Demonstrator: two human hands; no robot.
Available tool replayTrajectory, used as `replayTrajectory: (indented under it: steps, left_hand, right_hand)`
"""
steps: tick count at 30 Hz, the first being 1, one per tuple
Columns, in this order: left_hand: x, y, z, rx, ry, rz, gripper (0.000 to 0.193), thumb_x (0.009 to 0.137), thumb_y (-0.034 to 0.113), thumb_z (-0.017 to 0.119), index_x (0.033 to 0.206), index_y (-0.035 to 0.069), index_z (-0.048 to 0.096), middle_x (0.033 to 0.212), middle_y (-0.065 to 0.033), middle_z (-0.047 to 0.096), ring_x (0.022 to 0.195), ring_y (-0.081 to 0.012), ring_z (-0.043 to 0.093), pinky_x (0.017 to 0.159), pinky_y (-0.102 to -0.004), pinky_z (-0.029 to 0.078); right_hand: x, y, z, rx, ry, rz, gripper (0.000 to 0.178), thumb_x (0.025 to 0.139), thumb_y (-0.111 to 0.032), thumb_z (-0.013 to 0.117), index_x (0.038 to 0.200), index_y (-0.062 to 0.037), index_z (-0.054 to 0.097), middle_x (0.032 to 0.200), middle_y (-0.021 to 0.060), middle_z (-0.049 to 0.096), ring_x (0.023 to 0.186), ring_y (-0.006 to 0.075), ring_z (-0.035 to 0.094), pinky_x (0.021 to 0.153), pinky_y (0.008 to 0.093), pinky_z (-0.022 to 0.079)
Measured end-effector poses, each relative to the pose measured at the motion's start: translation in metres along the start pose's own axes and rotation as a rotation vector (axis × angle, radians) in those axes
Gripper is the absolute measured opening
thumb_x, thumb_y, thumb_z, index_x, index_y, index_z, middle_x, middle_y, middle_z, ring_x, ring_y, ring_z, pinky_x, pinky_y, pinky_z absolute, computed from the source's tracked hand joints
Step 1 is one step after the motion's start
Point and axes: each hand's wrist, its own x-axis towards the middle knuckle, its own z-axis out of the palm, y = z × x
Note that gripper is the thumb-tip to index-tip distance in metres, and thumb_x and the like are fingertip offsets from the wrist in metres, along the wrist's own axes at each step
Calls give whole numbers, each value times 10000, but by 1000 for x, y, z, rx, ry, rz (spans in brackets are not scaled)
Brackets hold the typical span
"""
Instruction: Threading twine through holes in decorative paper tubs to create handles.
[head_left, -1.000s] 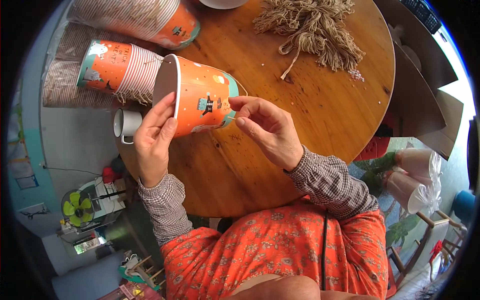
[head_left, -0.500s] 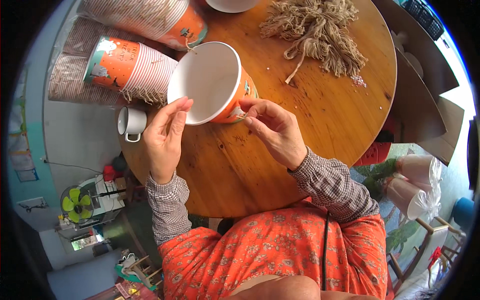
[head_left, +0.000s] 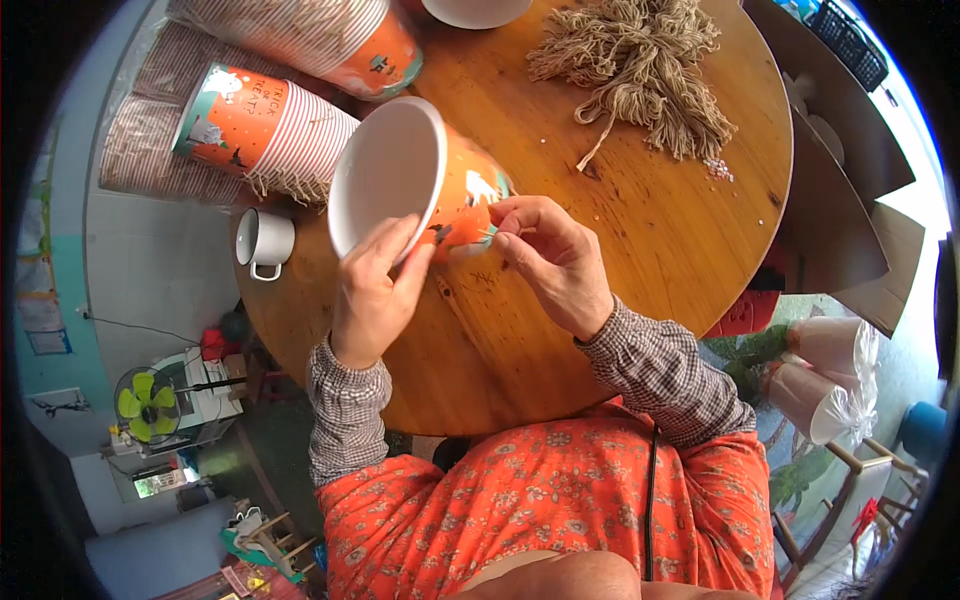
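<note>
The left hand [head_left: 378, 290] grips the orange paper bucket [head_left: 425, 175] by its rim, tilted above the wooden bench [head_left: 480, 360], probably steadying it for the right hand [head_left: 560, 265], which pinches a thin pale strand [head_left: 491, 232] near the base. The twine bundle [head_left: 640, 75] and nested buckets [head_left: 270, 125] lie beyond, likely for easy reach.

My left hand [head_left: 377, 290] grips the near rim of an orange paper bucket [head_left: 468, 185], fingers over the edge, thumb against its outer wall. My right hand [head_left: 555, 255] is at the bucket's base, forefinger bent toward thumb; whether their tips meet is too fine to tell. My left forearm [head_left: 349, 410] and right forearm [head_left: 668, 365] slant inward toward the bucket.
</note>
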Motion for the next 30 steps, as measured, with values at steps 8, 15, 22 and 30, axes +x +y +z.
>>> replayTrajectory:
  steps: [8,15,22,30]
  left_hand:
    - [8,36,10,-62,-94,35,400,822,-37,633,1214,-9,560,1035,-180,660,857,-297,673,745,-347,531]
    - [9,34,14,-73,-122,15,422,814,-42,630,1228,-7,557,1032,-191,656,847,-294,675,736,-353,533]
    - [7,33,13,-70,-155,30,429,810,-44,627,1231,-13,551,1042,-201,649,879,-326,668,742,-375,533]
    - [14,37,9,-76,-206,120,364,846,3,634,1201,-27,563,1048,-197,648,899,-329,663,740,-362,526]
  right_hand:
    - [2,-6,4,43,36,-35,75,918,-41,617,974,-3,586,1188,48,546,953,73,577,786,221,496]
    - [0,-10,0,-41,37,-2,58,907,-37,627,936,5,601,1154,54,542,928,71,574,787,223,507]
    - [1,-9,1,-93,59,-19,73,884,-35,653,912,18,611,1100,57,538,916,78,577,797,229,521]
    - [3,-15,-1,-307,67,-5,83,863,-33,670,915,14,625,1048,67,550,858,103,604,743,243,545]
